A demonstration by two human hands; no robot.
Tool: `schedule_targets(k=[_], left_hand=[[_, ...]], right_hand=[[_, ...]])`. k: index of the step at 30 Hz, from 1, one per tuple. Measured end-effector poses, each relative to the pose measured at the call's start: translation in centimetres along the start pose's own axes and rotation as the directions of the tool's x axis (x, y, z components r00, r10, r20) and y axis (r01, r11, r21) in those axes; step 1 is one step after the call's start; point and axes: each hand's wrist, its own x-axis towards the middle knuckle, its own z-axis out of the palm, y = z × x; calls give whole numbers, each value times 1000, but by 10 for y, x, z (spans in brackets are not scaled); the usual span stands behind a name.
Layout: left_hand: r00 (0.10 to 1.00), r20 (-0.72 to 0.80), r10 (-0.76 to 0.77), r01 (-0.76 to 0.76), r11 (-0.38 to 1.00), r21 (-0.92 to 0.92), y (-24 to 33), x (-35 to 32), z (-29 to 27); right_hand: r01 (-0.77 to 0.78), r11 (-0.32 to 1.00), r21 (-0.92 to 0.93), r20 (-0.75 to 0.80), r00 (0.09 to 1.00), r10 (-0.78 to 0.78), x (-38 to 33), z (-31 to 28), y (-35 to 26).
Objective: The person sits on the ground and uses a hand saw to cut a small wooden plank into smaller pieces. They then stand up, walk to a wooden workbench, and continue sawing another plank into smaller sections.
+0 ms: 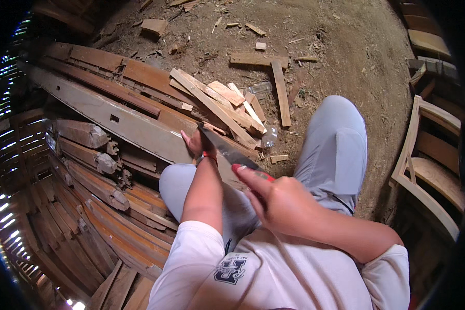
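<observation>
My right hand point(281, 199) is closed around the red handle of a handsaw point(230, 152). Its dark metal blade slants up and left, with the tip close to my left hand point(192, 144). That hand lies on a long grey-brown wooden beam point(144, 129), at least one finger stretched out; the blade hides part of the rest. A red band circles the left wrist. Whether the saw teeth touch any wood cannot be made out. Just beyond the blade is a pile of pale cut wood strips point(217, 106).
More old planks point(103, 59) lie alongside the beam. Stacked timbers point(108, 191) with rough ends fill the left. Loose offcuts point(280, 93) and a clear plastic bottle point(269, 137) are scattered on the dirt floor point(356, 62). Curved wooden frames point(434, 160) stand at the right.
</observation>
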Motion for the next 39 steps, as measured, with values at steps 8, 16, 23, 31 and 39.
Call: schedule_targets(k=[8, 16, 23, 31, 39], left_hand=[[938, -309, 160, -109, 979, 175, -17, 14, 36], [967, 253, 21, -54, 991, 124, 2, -13, -29], [936, -346, 59, -100, 990, -102, -6, -6, 16], [999, -37, 17, -18, 999, -39, 5, -17, -22], [858, -504, 96, -52, 994, 101, -16, -3, 53]], right_hand=[[106, 994, 19, -32, 994, -105, 66, 76, 42], [-89, 994, 61, 137, 987, 80, -23, -12, 4], [156, 987, 35, -100, 983, -152, 68, 78, 62], [-12, 996, 85, 53, 999, 7, -26, -4, 23], [73, 995, 74, 40, 996, -76, 20, 53, 61]])
